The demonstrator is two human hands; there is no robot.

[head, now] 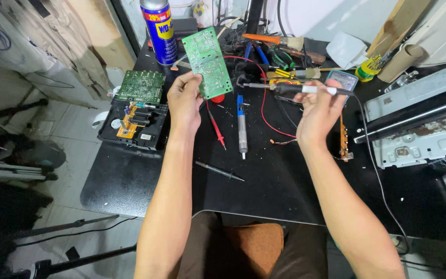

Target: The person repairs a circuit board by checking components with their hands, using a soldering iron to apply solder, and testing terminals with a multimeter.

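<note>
Up above the black worktop, the left hand pinches one green circuit board by its lower edge, while the right hand is closed around one soldering iron. Two more boards, green and orange, rest at the left edge, beside one blue spray can, two probes, red and black, and one blue desoldering pump; pale floor tiles show beyond.

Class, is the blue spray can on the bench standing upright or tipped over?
Upright: the spray can stands on its base on the black table.
</note>
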